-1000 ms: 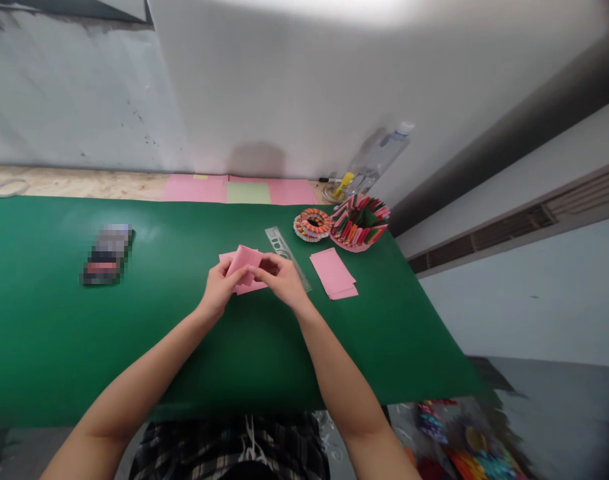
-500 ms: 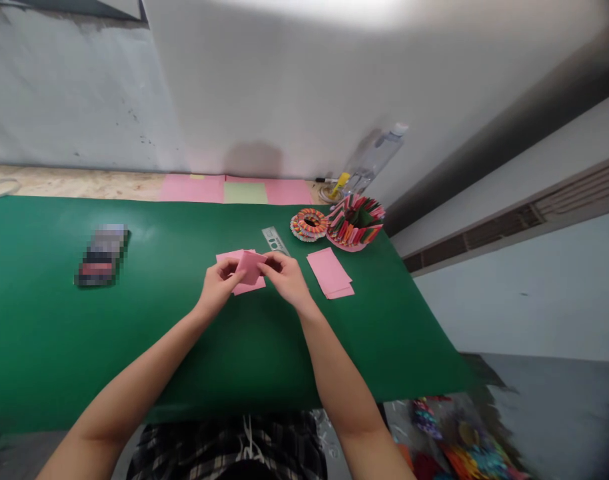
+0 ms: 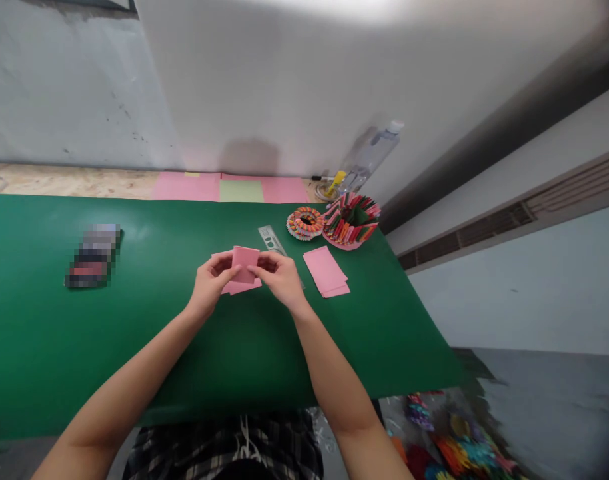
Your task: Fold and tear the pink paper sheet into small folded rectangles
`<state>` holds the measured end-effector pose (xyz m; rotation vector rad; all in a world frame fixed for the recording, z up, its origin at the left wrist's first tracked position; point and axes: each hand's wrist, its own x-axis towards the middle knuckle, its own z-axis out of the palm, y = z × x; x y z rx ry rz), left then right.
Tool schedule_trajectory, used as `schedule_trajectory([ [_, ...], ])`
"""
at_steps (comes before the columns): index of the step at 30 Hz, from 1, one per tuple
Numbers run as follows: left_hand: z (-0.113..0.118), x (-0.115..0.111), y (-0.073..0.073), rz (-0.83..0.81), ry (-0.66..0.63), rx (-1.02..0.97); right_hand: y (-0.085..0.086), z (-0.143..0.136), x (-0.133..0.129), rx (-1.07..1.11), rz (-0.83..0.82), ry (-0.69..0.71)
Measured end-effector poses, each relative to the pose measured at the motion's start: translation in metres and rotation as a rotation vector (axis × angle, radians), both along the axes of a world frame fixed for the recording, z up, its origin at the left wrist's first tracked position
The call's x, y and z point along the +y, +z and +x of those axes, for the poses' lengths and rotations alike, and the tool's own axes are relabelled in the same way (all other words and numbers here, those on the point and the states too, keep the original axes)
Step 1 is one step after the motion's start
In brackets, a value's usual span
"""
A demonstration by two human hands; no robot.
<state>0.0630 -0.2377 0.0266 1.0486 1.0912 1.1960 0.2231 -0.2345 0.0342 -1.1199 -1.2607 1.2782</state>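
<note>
A small folded pink paper (image 3: 245, 264) is held up between both hands above the green table (image 3: 224, 360). My left hand (image 3: 213, 280) pinches its left side, thumb in front. My right hand (image 3: 278, 275) grips the right side in the same way. Behind and below it lie other pink sheets (image 3: 252, 286), partly hidden by the hands. Just beyond my right hand a clear ruler (image 3: 268, 237) lies flat, its near part covered. To the right rests a stack of pink paper rectangles (image 3: 326, 270).
Round folded-paper pieces (image 3: 305, 223) and a larger paper basket (image 3: 352, 220) stand at the back right, near a clear bottle (image 3: 377, 153) and a yellow tube (image 3: 337, 181). A blurred-out flat object (image 3: 93, 257) lies left. Pink sheets (image 3: 187, 187) line the wall.
The held paper has turned from a slanted position to upright and now faces me as a neat rectangle. Both hands stay on it, and the view has shifted slightly.
</note>
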Motion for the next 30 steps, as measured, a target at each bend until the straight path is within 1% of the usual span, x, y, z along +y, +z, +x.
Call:
schedule_trajectory([
  [7, -0.0027, 0.0022, -0.0017, -0.033, 0.015, -0.023, 0.0011, 0.0013, 0.0004, 0.076, -0.049, 0.019],
  [14, -0.0007, 0.0005, 0.0005, -0.074, 0.033, -0.073, -0.0035, 0.0019, 0.004, 0.134, -0.113, -0.027],
  [21, -0.0006, 0.0009, 0.0012, -0.091, 0.037, -0.116, -0.0029, 0.0018, 0.0047, 0.211, -0.185, -0.016],
  [30, -0.0048, 0.0023, 0.0022, -0.115, -0.003, -0.109, -0.0011, 0.0032, 0.0048, 0.225, -0.209, -0.019],
])
